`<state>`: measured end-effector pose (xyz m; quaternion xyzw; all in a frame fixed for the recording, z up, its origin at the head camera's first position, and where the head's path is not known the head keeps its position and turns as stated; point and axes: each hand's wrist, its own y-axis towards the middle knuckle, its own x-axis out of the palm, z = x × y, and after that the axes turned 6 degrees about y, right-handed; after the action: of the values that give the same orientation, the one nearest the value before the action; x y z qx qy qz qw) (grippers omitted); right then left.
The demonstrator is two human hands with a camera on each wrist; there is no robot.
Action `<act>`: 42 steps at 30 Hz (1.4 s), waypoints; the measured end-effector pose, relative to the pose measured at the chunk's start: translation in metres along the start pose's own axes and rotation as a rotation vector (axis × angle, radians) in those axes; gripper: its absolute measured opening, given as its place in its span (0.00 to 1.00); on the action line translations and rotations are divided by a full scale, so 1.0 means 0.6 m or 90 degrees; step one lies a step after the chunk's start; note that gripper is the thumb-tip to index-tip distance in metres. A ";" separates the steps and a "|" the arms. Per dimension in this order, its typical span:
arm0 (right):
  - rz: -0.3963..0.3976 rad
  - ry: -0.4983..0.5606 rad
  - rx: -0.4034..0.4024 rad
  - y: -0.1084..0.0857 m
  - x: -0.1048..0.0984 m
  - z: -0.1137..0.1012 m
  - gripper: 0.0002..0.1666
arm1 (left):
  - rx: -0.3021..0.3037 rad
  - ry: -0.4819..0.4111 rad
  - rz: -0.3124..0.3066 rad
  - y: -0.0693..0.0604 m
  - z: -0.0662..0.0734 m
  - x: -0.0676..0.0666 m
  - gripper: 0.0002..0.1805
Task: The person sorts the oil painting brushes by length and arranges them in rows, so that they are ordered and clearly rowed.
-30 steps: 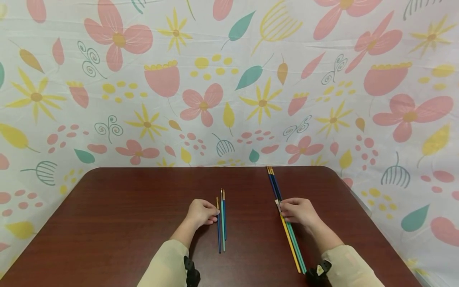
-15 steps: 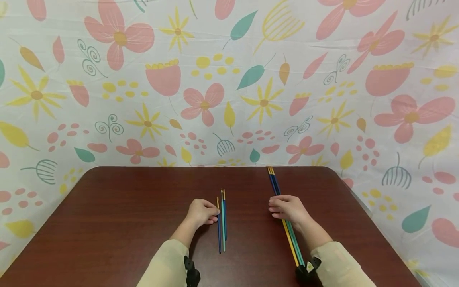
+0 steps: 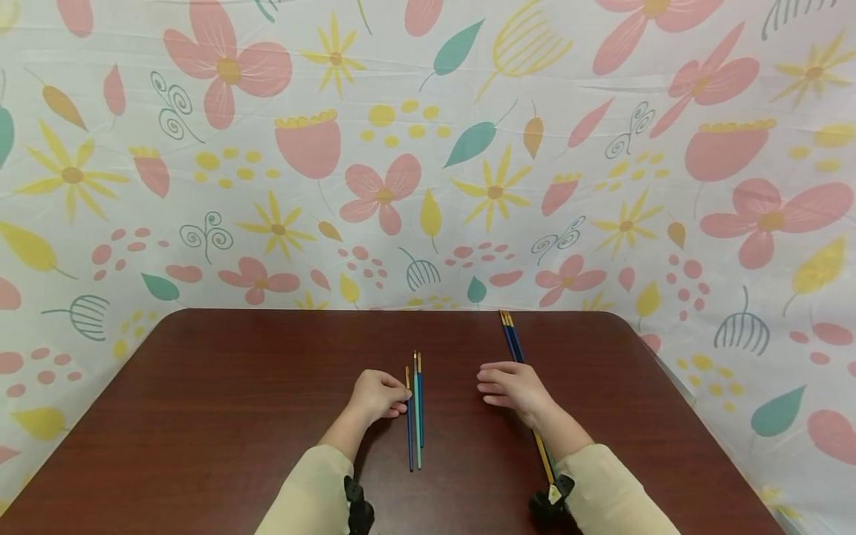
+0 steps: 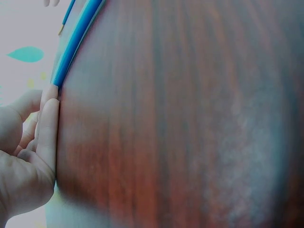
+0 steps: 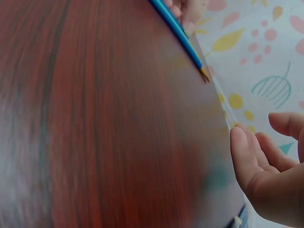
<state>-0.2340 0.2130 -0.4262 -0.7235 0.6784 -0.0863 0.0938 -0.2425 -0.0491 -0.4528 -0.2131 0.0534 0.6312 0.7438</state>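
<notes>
My left hand [image 3: 376, 394] pinches a short blue paintbrush [image 3: 410, 442] near its ferrule, and that brush lies on the table. Close by on its right lie a teal paintbrush [image 3: 418, 427] and another blue one, side by side. In the left wrist view the fingertips meet a blue handle [image 4: 78, 40]. My right hand [image 3: 520, 391] hovers with relaxed fingers and holds nothing, partly covering a line of longer brushes. Beyond it lie dark blue paintbrushes [image 3: 511, 338]; nearer, a yellow paintbrush [image 3: 542, 453] shows beside a mostly hidden teal one.
A dark brown wooden table [image 3: 234, 386] bears everything. A floral cloth [image 3: 428, 148] hangs behind its far edge and along the sides. Black straps [image 3: 548, 505] sit at both sleeve cuffs.
My right hand has let go of the brushes on the right and moved left, toward the middle. The left hand stays at the short blue paintbrush.
</notes>
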 end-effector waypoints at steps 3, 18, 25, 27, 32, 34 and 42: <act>-0.008 0.010 0.004 0.003 0.013 0.001 0.28 | -0.002 -0.002 0.000 0.000 0.000 0.000 0.07; -0.013 0.036 0.019 0.014 0.072 0.013 0.24 | -0.004 0.000 0.003 0.000 0.000 -0.001 0.07; -0.045 0.040 0.028 0.017 0.102 0.019 0.24 | 0.001 0.004 0.002 0.000 0.002 -0.001 0.07; -0.062 0.040 0.027 0.016 0.109 0.019 0.24 | 0.002 0.003 0.002 0.001 0.001 -0.001 0.07; -0.087 0.043 0.032 0.016 0.122 0.017 0.25 | 0.000 -0.002 0.007 0.002 0.003 0.000 0.06; -0.088 0.044 0.035 0.018 0.126 0.018 0.25 | -0.004 -0.005 0.012 0.002 0.004 0.000 0.05; -0.088 0.049 0.040 0.019 0.138 0.021 0.25 | -0.016 0.003 0.027 0.003 0.006 0.004 0.08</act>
<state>-0.2364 0.1296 -0.4412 -0.7615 0.6269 -0.1416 0.0845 -0.2445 -0.0454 -0.4506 -0.2230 0.0518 0.6467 0.7276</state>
